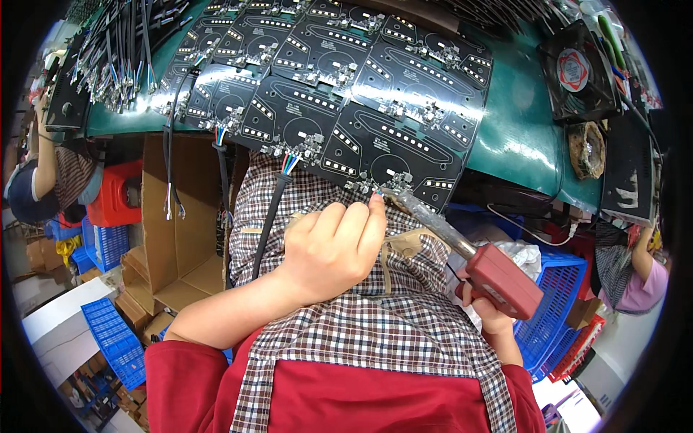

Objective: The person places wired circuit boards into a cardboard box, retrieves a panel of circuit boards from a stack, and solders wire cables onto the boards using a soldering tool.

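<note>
A person's left hand, fingers curled, pinches thin coloured wires against the near edge of a black circuit board at twelve o'clock. The right hand, at four o'clock, grips a red-handled soldering iron, its tip meeting the wires. Boards cover the green bench.

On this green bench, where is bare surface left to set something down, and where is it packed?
The one bare stretch of the green mat lies between the black circuit boards and the small fan. The boards cover the middle; cable bundles crowd the far left. The right hand, holding a soldering iron, and the left hand fill the near edge.
</note>
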A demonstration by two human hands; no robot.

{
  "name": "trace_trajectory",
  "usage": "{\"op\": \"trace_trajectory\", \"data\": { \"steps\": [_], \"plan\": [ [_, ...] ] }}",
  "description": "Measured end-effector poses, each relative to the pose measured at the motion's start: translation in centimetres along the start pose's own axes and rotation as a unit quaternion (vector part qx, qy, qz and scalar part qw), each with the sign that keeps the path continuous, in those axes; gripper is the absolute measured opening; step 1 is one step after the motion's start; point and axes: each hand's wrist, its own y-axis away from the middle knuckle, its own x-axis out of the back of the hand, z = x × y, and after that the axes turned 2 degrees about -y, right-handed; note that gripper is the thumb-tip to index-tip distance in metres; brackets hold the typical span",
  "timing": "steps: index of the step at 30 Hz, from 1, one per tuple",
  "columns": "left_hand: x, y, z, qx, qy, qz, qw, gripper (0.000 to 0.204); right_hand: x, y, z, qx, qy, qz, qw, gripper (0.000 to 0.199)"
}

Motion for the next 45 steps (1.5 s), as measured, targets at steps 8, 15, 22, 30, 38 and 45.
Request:
{"op": "trace_trajectory", "data": {
  "steps": [8,15,22,30,38,45],
  "plan": [
    [-0.4,0.2,0.1,0.011,0.018,0.002,1.0,0.025,0.1,0.5,0.8,0.063,0.168,0.0,0.984,0.047],
    [-0.5,0.3,-0.5,0.021,-0.005,0.055,0.998,0.016,-0.7,0.0,-1.3,-0.052,-0.09,0.044,0.994,0.05],
    [-1.1,0.6,-0.8,-0.005,0.022,0.041,0.999,0.016,-2.3,-1.7,-3.4,-0.037,-0.302,0.082,0.949,0.062],
    [-0.6,0.5,0.3,0.008,0.004,0.028,1.0,0.019,-0.5,0.1,-1.1,-0.078,-0.212,0.01,0.974,0.059],
    [-0.7,0.3,0.6,-0.003,-0.02,0.024,1.0,0.014,-0.9,0.2,-0.5,-0.085,-0.127,-0.003,0.988,0.057],
    [-1.0,-0.1,1.0,-0.007,-0.063,0.03,0.998,0.007,-1.0,0.3,0.2,-0.083,-0.179,0.011,0.98,0.057]
  ]
}}
